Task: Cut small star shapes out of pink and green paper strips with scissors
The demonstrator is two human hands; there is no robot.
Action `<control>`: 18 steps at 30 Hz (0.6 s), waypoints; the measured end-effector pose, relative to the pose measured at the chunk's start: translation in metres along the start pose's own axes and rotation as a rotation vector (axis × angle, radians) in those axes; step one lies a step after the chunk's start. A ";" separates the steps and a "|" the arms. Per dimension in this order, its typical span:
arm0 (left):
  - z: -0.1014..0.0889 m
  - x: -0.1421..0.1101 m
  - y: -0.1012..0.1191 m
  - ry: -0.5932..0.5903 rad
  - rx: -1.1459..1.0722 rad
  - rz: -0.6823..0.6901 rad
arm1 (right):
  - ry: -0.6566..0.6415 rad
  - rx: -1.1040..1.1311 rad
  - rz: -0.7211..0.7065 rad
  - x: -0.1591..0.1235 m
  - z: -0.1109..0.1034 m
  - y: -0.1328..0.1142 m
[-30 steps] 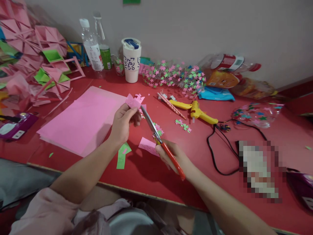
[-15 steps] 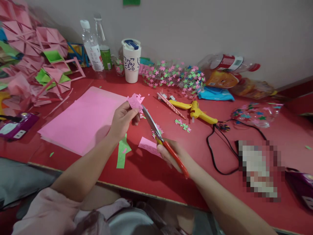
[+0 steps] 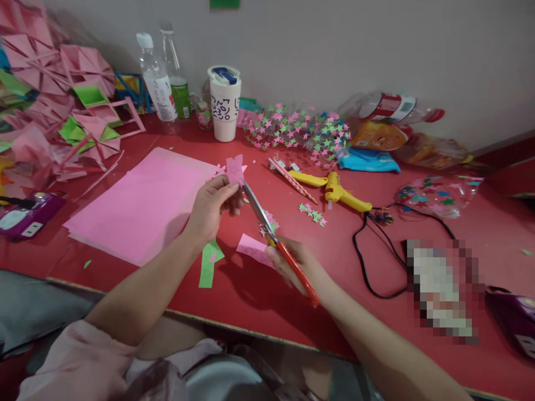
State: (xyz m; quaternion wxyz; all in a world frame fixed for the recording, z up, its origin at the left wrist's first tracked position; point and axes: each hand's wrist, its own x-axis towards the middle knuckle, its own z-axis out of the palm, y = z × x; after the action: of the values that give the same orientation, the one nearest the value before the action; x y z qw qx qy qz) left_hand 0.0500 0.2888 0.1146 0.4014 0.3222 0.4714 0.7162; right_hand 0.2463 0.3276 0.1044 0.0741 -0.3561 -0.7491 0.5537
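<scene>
My left hand (image 3: 215, 206) pinches a small piece of pink paper (image 3: 234, 169) between thumb and fingers, above the red table. My right hand (image 3: 295, 264) is closed round the red handles of a pair of scissors (image 3: 261, 214). The tips of the blades touch the lower right edge of the paper. Below the hands lie a pink paper strip (image 3: 253, 249) and a green paper strip (image 3: 208, 267). Behind the left hand are pink scraps, partly hidden. Cut paper stars (image 3: 271, 221) lie under the blades.
Pink sheets (image 3: 142, 206) lie on the left. Folded paper shapes (image 3: 83, 72), bottles (image 3: 159, 83) and a white cup (image 3: 225, 108) stand behind. Star-covered bottles (image 3: 298, 131), a yellow glue gun (image 3: 345, 195), its black cord (image 3: 359, 267) and more stars (image 3: 312, 214) are rightward.
The pink paper in my left hand has turned more upright, and its outline now shows a notch at the top. The scissors have shifted slightly left with my right hand.
</scene>
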 end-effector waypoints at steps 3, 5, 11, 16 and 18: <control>0.000 -0.001 0.002 0.021 0.015 0.040 | -0.008 -0.007 -0.013 0.001 0.000 0.001; -0.001 -0.001 0.002 0.027 0.038 0.045 | -0.017 -0.013 -0.027 0.000 0.000 0.002; -0.005 0.002 0.003 -0.002 0.045 0.048 | -0.068 -0.049 -0.046 -0.002 0.000 0.004; -0.008 0.004 0.003 -0.027 0.042 0.055 | -0.102 -0.048 -0.055 -0.005 -0.003 0.001; -0.008 0.004 0.003 -0.030 0.049 0.055 | -0.108 -0.053 -0.058 -0.005 -0.004 0.000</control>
State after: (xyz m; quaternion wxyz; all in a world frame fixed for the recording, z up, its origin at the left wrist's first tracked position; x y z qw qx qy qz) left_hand 0.0404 0.2887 0.1149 0.3805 0.3554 0.4738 0.7103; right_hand 0.2517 0.3275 0.1071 0.0399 -0.3056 -0.7764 0.5497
